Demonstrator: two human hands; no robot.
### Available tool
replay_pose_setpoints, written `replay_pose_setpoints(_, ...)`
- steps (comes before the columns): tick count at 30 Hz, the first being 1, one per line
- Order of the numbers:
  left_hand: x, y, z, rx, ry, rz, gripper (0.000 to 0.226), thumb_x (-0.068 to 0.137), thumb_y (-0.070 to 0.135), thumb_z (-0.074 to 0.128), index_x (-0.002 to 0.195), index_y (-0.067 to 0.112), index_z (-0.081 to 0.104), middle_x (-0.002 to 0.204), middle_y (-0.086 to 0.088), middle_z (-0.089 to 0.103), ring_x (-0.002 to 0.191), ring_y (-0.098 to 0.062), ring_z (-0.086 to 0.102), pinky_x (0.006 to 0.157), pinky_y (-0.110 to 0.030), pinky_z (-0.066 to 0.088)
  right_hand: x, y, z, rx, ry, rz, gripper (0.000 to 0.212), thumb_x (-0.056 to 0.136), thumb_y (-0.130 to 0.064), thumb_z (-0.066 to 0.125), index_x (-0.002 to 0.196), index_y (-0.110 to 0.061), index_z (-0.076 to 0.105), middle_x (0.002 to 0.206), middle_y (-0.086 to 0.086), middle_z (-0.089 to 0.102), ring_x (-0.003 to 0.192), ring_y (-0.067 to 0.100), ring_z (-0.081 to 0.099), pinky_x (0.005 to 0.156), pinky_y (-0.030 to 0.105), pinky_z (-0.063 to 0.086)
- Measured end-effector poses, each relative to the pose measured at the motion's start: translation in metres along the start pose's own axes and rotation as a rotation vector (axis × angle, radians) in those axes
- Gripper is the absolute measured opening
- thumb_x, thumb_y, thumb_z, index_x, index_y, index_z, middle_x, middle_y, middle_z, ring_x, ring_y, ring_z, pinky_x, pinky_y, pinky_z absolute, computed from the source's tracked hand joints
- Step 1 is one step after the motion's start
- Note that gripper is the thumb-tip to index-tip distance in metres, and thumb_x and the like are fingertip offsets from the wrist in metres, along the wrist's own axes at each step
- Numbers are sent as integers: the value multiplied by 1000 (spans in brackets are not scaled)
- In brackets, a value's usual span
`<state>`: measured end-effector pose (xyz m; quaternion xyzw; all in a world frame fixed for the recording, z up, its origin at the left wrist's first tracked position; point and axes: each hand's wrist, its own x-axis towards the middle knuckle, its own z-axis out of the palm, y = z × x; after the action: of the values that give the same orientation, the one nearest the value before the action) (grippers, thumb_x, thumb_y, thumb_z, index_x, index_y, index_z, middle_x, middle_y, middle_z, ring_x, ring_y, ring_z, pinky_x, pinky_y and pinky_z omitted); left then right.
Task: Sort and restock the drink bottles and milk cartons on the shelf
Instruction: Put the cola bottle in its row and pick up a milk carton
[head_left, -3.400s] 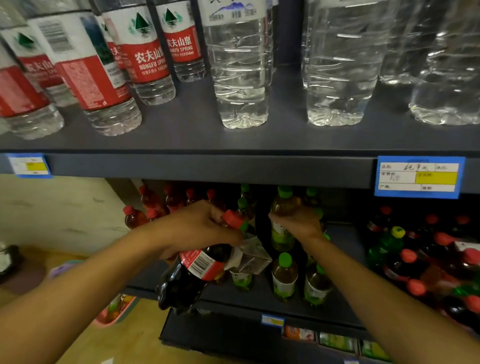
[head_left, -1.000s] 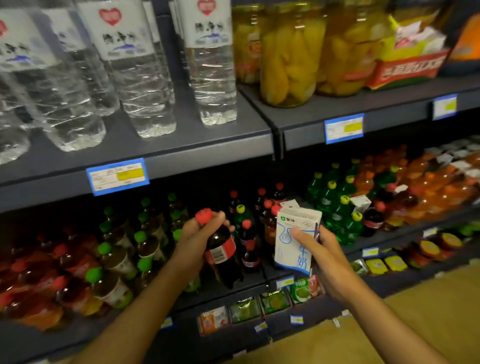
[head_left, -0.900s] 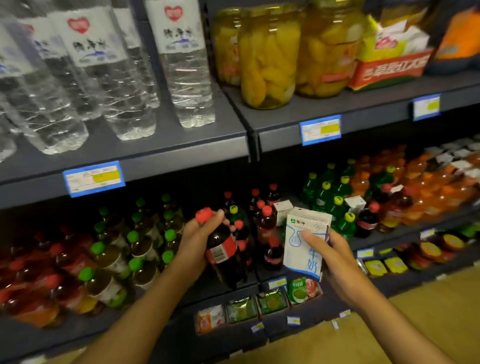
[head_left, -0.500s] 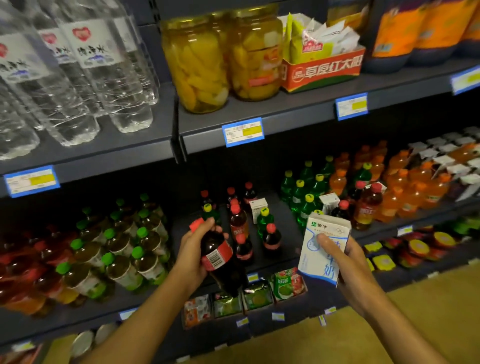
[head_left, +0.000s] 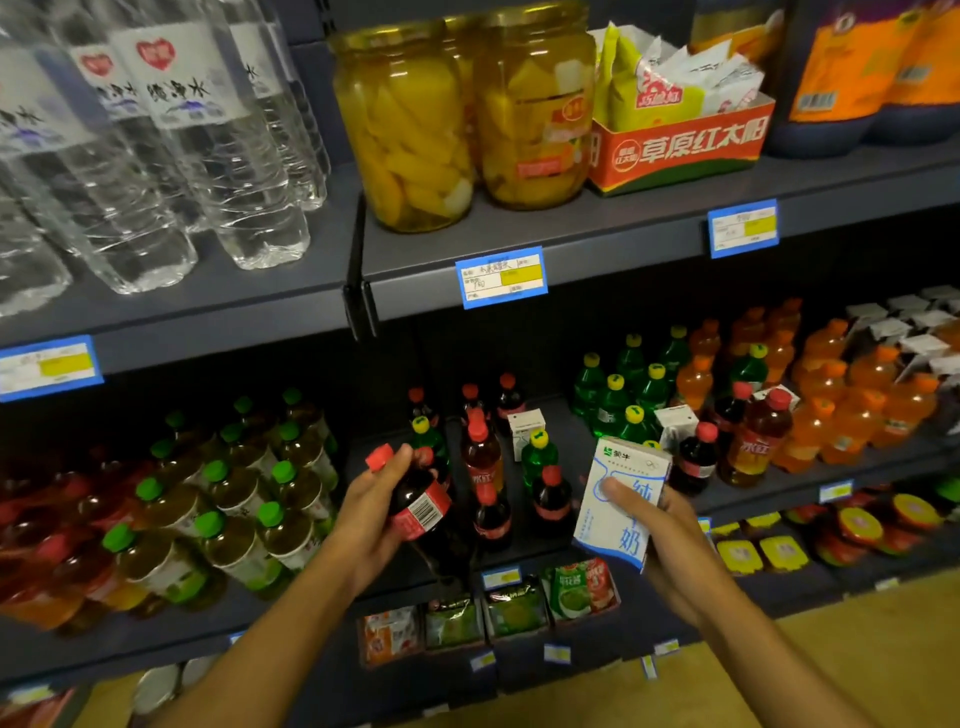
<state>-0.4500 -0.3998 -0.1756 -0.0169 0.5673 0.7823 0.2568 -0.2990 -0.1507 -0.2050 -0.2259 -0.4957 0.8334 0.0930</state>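
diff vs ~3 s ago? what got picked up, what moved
Both hands pulled back from the green-capped bottles on the drink shelf. The right hand now grips a milk carton it was not holding then; the view has swung right. Unchanged: the left hand grips the red-capped cola bottle, held off the drink shelf.

two hands (head_left: 366, 514), one held cola bottle (head_left: 421, 512), one held milk carton (head_left: 621, 501), two fruit jars (head_left: 410, 124)

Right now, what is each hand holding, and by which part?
The left hand grips a dark cola bottle around its neck and shoulder, just below the red cap. The right hand holds a white milk carton by its lower body.
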Motion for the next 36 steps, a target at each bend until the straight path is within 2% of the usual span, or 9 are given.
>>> replay_pose_setpoints(3,14,1,-15,-26,-41,13,15,82,23,64,85,18,78,96,-3,75,90,-15,73,69,-30,59,37,5,29,37,-41,79,46,78,-28,70,119,-9,65,108,14,74,98,28,72,74,38,60)
replay_pose_setpoints(6,24,0,-25,-1,-42,51,17,81,18,62,94,15,73,98,0,75,95,-14,71,75,-29,57,73,10,59,82,-87,165,39,83,-27,66,119,-11,65,104,14,75,90,27,74,62,34,59)
replay_pose_setpoints(9,34,1,-32,37,-50,91,19,81,15,60,98,11,68,94,4,76,91,-11,72,70,-23,57,106,18,84,97,-114,208,39,80,-27,68,117,-14,65,103,12,76,88,26,74,62,35,59)
replay_pose_setpoints(13,49,3,-40,98,-24,147,15,88,8,56,100,11,66,88,6,77,86,-6,72,70,-20,56,146,33,99,76,-134,274,47,78,-28,72,122,-14,64,116,15,71,103,32,70,75,43,60)
replay_pose_setpoints(16,58,1,-40,64,25,156,16,89,6,56,103,8,64,85,4,77,83,-8,73,66,-20,57,170,42,97,54,-186,332,40,83,-29,71,121,-17,66,118,13,71,105,31,70,86,49,58)
replay_pose_setpoints(24,63,-9,-20,79,220,277,21,74,18,70,94,21,74,87,3,76,87,-10,71,71,-24,57,204,45,82,92,-297,415,30,68,-26,80,97,-21,78,104,10,76,91,25,74,67,37,60)
replay_pose_setpoints(28,60,-15,-4,156,289,329,21,68,23,76,89,26,79,89,3,76,89,-9,70,73,-21,56,205,38,76,130,-317,427,40,70,-25,78,109,-18,70,105,9,76,91,24,74,67,37,60)
replay_pose_setpoints(32,60,-10,6,198,311,354,31,63,35,80,93,27,78,96,2,76,98,-14,69,89,-31,54,197,23,73,86,-345,412,50,70,-27,77,117,-16,66,108,11,75,94,25,73,70,38,60)
replay_pose_setpoints(36,71,6,13,203,360,383,21,76,18,77,97,21,76,99,-2,77,101,-16,70,92,-33,53,184,-13,73,64,-387,336,55,71,-29,76,123,-16,65,114,12,73,101,28,71,73,40,60)
